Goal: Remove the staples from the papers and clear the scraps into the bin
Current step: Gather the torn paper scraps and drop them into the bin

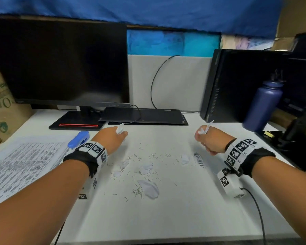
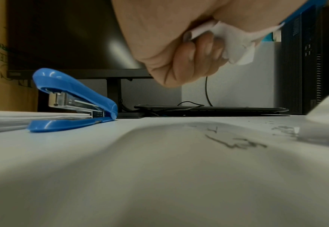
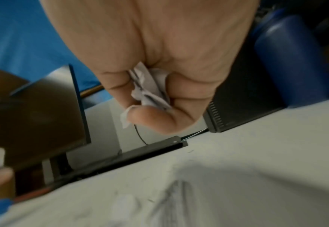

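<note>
You look to be in the clearing step: the stapled papers (image 1: pixel 23 161) already lie flat under the blue stapler (image 1: pixel 79 139), and what remains is the litter. Your left hand (image 1: pixel 111 138), just right of the stapler, has its fingers (image 2: pixel 200 47) curled tight round a crumpled paper scrap (image 2: pixel 235 44) that pokes out past the knuckles. Your right hand (image 1: pixel 210 140), well away from the stapler on its far right, is likewise closed, its fingers (image 3: pixel 150 116) clamping a wad of paper scraps (image 3: pixel 150 92) against the palm. Neither fist touches the counter (image 1: pixel 184 209). Between your two hands and nearer you than the stapler, loose staples (image 1: pixel 154 156) and several more torn paper bits (image 1: pixel 149 188) lie scattered on the counter, apart from your fingers. No bin shows in any view, so the next move probably calls for carrying both handfuls off to wherever it stands without loosening your grip, then coming back to sweep up the staples, which are thin and will resist pinching one by one.
</note>
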